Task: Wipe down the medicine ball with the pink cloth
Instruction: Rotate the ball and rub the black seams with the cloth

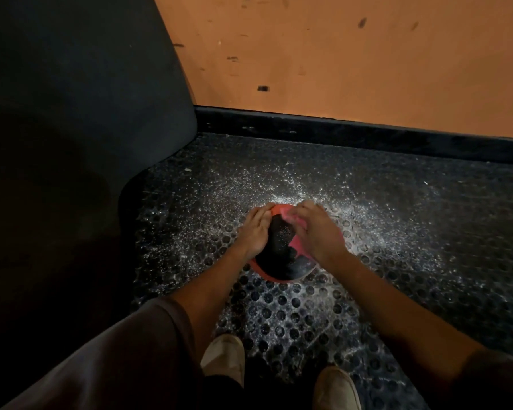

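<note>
A red and black medicine ball (279, 255) sits on the dark perforated rubber floor mat (293, 315) in front of my feet. My left hand (253, 232) rests flat against the ball's left side with fingers stretched over its top. My right hand (317, 232) lies over the ball's upper right side and holds the pink cloth (290, 216) against it; only a small blurred pink patch of cloth shows under the fingers. White dust speckles the ball's black panel.
White powder is scattered over the mat around the ball. A large dark padded object (80, 143) fills the left side. An orange wall (353, 54) with a black baseboard (353, 131) runs behind. My two light shoes (222, 359) stand at the bottom.
</note>
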### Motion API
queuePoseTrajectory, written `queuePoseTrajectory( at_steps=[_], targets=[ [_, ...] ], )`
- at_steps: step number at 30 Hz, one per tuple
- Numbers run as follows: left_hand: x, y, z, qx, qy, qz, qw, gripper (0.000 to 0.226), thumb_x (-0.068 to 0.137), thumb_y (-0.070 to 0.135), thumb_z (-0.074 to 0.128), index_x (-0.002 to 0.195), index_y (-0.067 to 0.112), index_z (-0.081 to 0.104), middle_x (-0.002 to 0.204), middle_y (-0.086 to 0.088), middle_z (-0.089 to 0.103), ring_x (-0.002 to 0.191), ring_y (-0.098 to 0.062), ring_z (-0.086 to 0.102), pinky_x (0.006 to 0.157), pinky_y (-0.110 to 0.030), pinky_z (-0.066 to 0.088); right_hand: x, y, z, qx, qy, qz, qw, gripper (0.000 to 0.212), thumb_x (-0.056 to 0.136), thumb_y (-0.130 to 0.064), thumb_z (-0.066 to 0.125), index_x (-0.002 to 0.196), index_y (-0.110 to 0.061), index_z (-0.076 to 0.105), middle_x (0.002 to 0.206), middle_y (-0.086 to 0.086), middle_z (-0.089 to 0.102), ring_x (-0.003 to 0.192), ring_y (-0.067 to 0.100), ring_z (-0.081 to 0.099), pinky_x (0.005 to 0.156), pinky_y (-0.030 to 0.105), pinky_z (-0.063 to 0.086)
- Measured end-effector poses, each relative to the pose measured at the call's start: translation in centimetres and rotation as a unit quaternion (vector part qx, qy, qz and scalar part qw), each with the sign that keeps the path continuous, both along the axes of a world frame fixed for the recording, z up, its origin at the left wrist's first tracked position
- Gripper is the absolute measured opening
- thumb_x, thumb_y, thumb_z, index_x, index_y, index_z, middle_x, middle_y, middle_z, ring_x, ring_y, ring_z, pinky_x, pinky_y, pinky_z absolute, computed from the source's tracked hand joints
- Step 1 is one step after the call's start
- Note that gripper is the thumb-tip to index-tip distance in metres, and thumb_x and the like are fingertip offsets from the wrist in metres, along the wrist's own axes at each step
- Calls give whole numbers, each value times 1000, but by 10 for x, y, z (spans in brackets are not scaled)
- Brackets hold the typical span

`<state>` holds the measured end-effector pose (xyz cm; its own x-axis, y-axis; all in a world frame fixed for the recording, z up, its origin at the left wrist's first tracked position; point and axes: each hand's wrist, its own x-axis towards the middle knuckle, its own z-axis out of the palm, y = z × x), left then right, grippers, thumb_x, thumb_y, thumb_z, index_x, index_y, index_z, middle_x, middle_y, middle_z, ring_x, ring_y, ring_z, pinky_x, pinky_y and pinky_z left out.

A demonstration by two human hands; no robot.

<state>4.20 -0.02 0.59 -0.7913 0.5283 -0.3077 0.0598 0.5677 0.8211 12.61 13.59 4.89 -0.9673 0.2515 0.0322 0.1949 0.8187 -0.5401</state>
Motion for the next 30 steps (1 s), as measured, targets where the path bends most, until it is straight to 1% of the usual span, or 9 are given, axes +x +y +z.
queuePoseTrajectory(
  at_steps=[6, 8, 10, 15, 19, 22, 24, 27, 30],
  targets=[
    [3, 1, -2, 4, -7, 27, 1000, 45, 105, 39, 18, 146, 33, 36, 154, -11, 20, 141, -30, 25, 116, -50, 25, -1, -11, 3, 46, 45, 93, 994, 23, 96, -19, 54, 115, -15, 67, 113, 0, 61, 101, 18, 51, 84, 34, 48],
    [4, 1, 0, 1, -15, 28, 999, 45, 104, 42, 19, 145, 36, 36, 154, -10, 18, 140, -34, 24, 115, -55, 25, -6, 1, 4, 40, 10, 29, 999, 26, 97, -24, 54, 120, -20, 64, 115, -4, 58, 107, 16, 51, 88, 33, 50],
    [6, 6, 6, -13, -26, 39, 999, 45, 105, 42, 20, 146, 33, 36, 153, -10, 17, 139, -34, 27, 115, -50, 26, -11, 8, 4, 52, -11, -14, 999, 28, 96, -20, 54, 123, -17, 61, 116, -1, 57, 110, 19, 51, 94, 33, 47],
    [2, 3, -2, -15, -14, 47, 999, 43, 105, 38, 19, 143, 31, 38, 152, -11, 23, 137, -32, 32, 107, -32, 30, 0, -10, 1, 52, 23, 103, 993, 27, 95, -28, 50, 116, -23, 66, 117, -6, 59, 106, 14, 50, 91, 33, 48],
    [8, 6, 7, -1, -33, 74, 997, 41, 105, 39, 25, 141, 29, 41, 150, -13, 16, 132, -37, 35, 108, -46, 37, -2, 17, -11, 22, 25, -48, 998, 22, 94, -27, 57, 113, -22, 66, 108, -3, 59, 101, 20, 56, 91, 40, 50],
    [10, 9, 8, 4, -25, 91, 996, 40, 105, 37, 24, 139, 26, 42, 148, -15, 19, 128, -37, 41, 100, -42, 41, 9, -10, -4, 122, 6, 84, 989, 39, 88, -23, 63, 126, -17, 59, 124, 0, 58, 115, 23, 50, 100, 43, 44],
    [10, 7, 7, 11, -23, 96, 995, 39, 105, 36, 25, 137, 24, 43, 146, -16, 21, 126, -37, 43, 100, -42, 41, 18, -16, -6, 91, 50, 128, 986, 29, 90, -27, 56, 117, -21, 64, 117, -4, 59, 108, 20, 50, 88, 40, 49],
    [16, 8, 11, -7, -24, 94, 995, 39, 105, 39, 25, 139, 28, 40, 148, -14, 19, 127, -37, 40, 101, -48, 42, 15, 1, -16, -6, 38, -21, 999, 19, 96, -33, 52, 109, -26, 64, 110, -11, 55, 105, 13, 49, 84, 31, 48],
    [21, 13, 11, -31, -4, 100, 994, 38, 104, 36, 28, 138, 26, 41, 147, -14, 25, 130, -38, 37, 107, -57, 36, 12, -8, -12, 27, 15, -59, 998, 22, 97, -26, 52, 117, -27, 61, 114, -12, 53, 112, 17, 48, 89, 33, 47]
  ],
)
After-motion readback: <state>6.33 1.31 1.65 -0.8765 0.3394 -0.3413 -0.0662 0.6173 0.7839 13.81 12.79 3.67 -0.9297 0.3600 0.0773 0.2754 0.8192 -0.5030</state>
